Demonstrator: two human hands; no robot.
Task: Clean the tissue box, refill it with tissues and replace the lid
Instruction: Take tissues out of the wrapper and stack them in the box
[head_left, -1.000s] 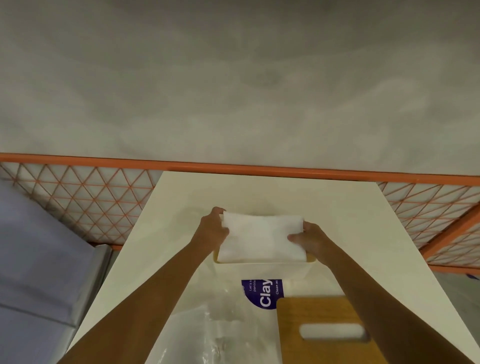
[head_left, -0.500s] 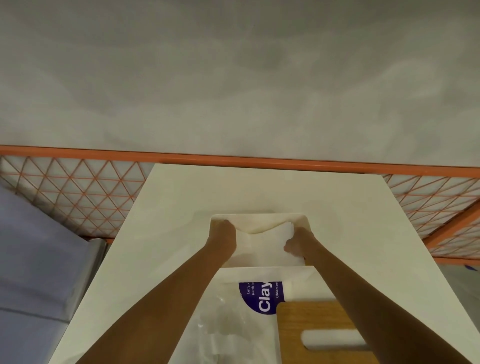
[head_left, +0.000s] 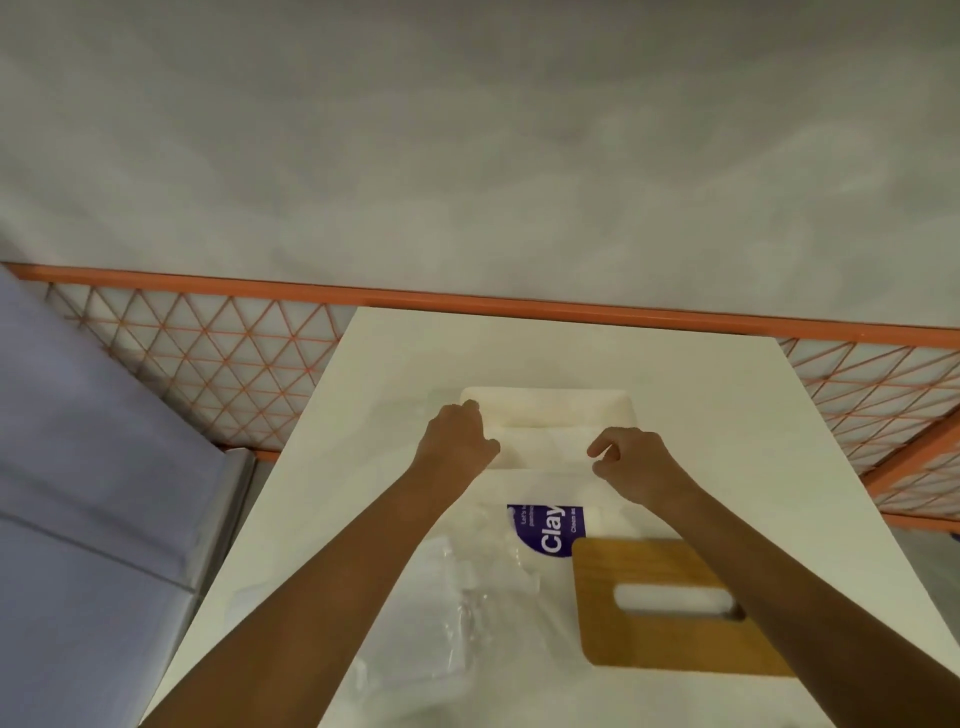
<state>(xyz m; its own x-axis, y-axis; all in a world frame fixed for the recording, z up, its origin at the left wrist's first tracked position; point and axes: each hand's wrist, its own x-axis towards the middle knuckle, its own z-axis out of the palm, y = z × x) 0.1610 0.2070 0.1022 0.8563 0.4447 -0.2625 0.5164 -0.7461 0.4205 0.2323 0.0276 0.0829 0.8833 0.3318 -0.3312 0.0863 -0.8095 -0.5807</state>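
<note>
One wooden lid (head_left: 660, 608) lies flat at the near right of the worktop (head_left: 571, 353), with its slot facing up and white showing through it. The right forearm crosses the lid's right corner. A clear plastic wrapper (head_left: 467, 597) with a purple label lies crumpled between the forearms, and the lid's far left corner meets that label. What the wrapper holds cannot be made out.

Beyond the wrapper, at mid-worktop, stands the white box (head_left: 545, 397), open at the top. White tissues (head_left: 540, 441) lie inside it, below the far rim.

The left hand (head_left: 457, 436) is over the box's left end, knuckles up and fingers curled downward. Its fingertips are hidden, so whether its grip has hold of the tissues cannot be told. The right hand (head_left: 631, 462) is over the box's near right corner. Its fingers are loosely curled, with thumb and forefinger apart, and its grip holds nothing.

The box stands well apart from the worktop's left, right and far edges. An orange rail (head_left: 519, 304) over triangular mesh (head_left: 208, 374) runs along the far edge. A grey-blue surface (head_left: 78, 467) lies beside the left edge.
</note>
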